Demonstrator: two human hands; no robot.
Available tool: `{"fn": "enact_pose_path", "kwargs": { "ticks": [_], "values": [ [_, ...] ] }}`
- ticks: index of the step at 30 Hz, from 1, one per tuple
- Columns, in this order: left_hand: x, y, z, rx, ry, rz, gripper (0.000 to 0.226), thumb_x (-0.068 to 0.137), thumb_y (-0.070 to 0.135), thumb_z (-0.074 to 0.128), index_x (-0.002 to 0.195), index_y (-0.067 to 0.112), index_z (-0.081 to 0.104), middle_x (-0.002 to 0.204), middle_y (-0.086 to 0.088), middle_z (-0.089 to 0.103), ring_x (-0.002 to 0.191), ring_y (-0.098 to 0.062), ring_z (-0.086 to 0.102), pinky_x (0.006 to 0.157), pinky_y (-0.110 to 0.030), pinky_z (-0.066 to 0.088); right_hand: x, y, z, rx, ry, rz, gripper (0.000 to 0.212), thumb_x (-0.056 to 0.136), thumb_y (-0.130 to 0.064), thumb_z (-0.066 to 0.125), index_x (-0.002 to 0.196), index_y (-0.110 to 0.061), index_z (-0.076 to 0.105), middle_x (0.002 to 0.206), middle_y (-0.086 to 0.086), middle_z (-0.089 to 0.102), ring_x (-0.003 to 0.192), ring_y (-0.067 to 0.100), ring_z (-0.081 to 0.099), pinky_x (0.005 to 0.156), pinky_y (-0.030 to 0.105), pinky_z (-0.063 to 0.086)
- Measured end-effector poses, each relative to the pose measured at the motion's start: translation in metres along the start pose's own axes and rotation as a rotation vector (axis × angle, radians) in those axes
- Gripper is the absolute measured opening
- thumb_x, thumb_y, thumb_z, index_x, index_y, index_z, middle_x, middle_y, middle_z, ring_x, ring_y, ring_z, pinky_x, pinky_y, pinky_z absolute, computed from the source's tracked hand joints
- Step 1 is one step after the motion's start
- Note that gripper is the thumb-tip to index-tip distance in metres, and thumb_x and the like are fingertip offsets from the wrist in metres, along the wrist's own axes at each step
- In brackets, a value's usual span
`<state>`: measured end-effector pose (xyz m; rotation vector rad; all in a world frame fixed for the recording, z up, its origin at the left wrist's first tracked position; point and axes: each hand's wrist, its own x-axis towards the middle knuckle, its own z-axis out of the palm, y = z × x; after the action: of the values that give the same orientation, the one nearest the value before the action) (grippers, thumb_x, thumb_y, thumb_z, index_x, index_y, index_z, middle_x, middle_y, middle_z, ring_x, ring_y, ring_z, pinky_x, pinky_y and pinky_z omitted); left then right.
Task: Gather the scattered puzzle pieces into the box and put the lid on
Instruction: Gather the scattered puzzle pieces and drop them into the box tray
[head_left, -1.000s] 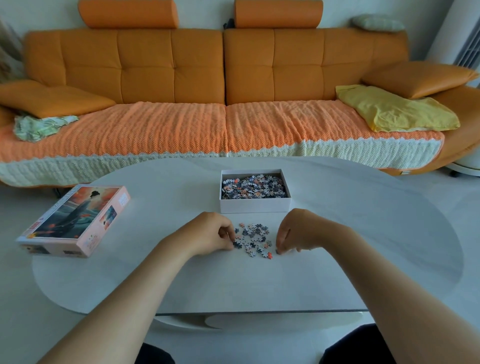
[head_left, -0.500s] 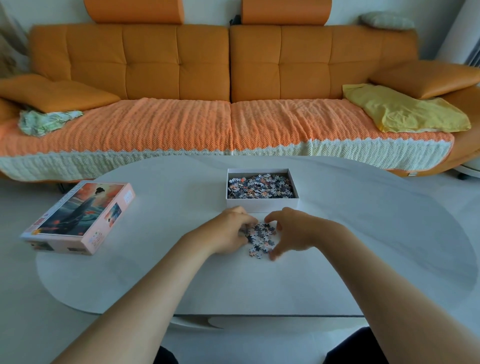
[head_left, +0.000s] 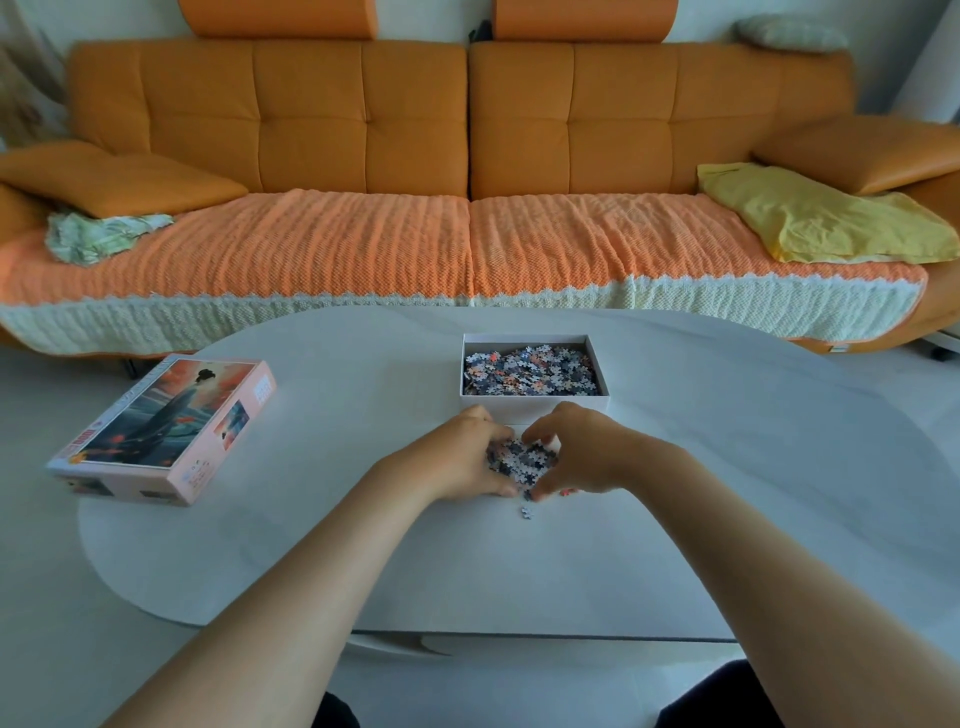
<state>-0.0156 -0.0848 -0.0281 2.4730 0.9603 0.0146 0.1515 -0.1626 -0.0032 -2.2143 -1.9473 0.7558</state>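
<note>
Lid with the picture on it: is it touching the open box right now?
Apart. The head view shows the lid lying far left of the box, with bare table between them.

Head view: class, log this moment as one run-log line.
left grip, right grip: cupped round loose pieces | box: open, partly filled | lid: lying left on table | stray piece: nearer the person

Bare worktop (head_left: 753, 493) is spreading across the right of the frame and along the lower centre, giving open passage. At centre the open box (head_left: 534, 402) is standing just beyond the left hand (head_left: 462, 460) and right hand (head_left: 582, 452), its front wall blocking the way forward, while those hands are cupping the pile of pieces (head_left: 522, 462) between them. The lid (head_left: 166, 428) is occupying the worktop's left edge, well apart from the hands.
</note>
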Motion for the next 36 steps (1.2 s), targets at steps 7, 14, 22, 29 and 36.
{"fn": "enact_pose_path", "kwargs": {
  "ticks": [7, 14, 22, 29, 36],
  "values": [
    [0.001, 0.003, 0.001, -0.064, 0.103, -0.022, 0.038, 0.075, 0.034, 0.082, 0.107, 0.021, 0.068, 0.108, 0.004, 0.048, 0.096, -0.011, 0.055, 0.082, -0.025, 0.047, 0.005, -0.003, 0.007, 0.090, 0.065, 0.037, 0.031, 0.071, -0.023, 0.079, 0.100, -0.019, 0.072, 0.090, 0.002, 0.073, 0.050, 0.005, 0.062, 0.058, 0.023, 0.056],
    [0.001, 0.006, 0.006, -0.126, 0.187, -0.056, 0.023, 0.076, 0.026, 0.080, 0.096, 0.023, 0.071, 0.095, 0.008, 0.066, 0.086, -0.009, 0.060, 0.067, -0.017, 0.040, 0.006, -0.005, 0.009, 0.205, 0.088, 0.059, 0.018, 0.076, -0.014, 0.076, 0.093, -0.015, 0.075, 0.081, 0.004, 0.075, 0.062, 0.016, 0.072, 0.067, 0.026, 0.058],
    [0.009, 0.008, -0.007, -0.331, 0.199, -0.074, 0.022, 0.074, 0.017, 0.083, 0.086, 0.024, 0.065, 0.086, 0.008, 0.068, 0.081, -0.012, 0.066, 0.073, -0.030, 0.055, 0.006, -0.004, -0.005, 0.371, 0.158, 0.052, 0.012, 0.074, -0.011, 0.080, 0.085, -0.013, 0.075, 0.071, 0.005, 0.074, 0.062, 0.014, 0.073, 0.066, 0.026, 0.060],
    [0.036, 0.017, -0.040, -0.509, 0.471, -0.034, 0.020, 0.075, 0.015, 0.081, 0.086, 0.025, 0.067, 0.085, 0.008, 0.070, 0.074, -0.007, 0.065, 0.067, -0.023, 0.050, 0.022, -0.006, -0.035, 0.480, 0.538, -0.018, 0.016, 0.076, -0.017, 0.080, 0.091, -0.020, 0.076, 0.081, 0.003, 0.072, 0.068, 0.022, 0.070, 0.052, 0.023, 0.052],
    [0.050, 0.006, -0.031, -0.186, 0.446, -0.007, 0.037, 0.086, 0.016, 0.072, 0.122, 0.019, 0.065, 0.122, 0.000, 0.064, 0.111, -0.015, 0.058, 0.093, -0.023, 0.042, 0.042, 0.012, -0.027, 0.192, 0.465, 0.028, 0.034, 0.091, -0.019, 0.063, 0.123, -0.029, 0.067, 0.116, -0.002, 0.067, 0.086, 0.011, 0.055, 0.073, 0.023, 0.042]
  ]
}}
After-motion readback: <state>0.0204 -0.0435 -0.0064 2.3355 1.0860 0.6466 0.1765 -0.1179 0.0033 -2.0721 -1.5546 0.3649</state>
